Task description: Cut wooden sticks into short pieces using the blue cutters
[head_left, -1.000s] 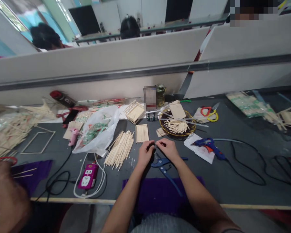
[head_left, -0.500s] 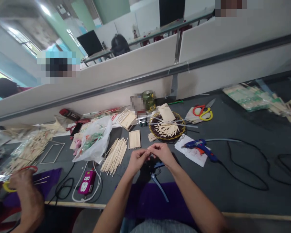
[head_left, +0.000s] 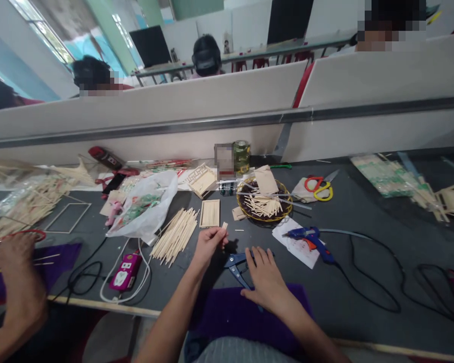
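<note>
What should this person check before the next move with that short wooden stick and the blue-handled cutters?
1. Grip on short pale wooden stick, pinched by left hand: ok.
2. Grip on blue-handled metal cutters: not ok, right hand lies open on them.
3. Cutter blades open or shut: cannot tell.
4. Hands apart from blue hot-glue gun: ok.
5. Left hand near bundle of long wooden sticks: ok.

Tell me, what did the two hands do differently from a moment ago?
The right hand let go of the short stick and dropped down over the blue cutters, fingers spread. The left hand kept the short stick pinched, alone now. The stick bundle, glue gun and basket stayed where they were.
</note>
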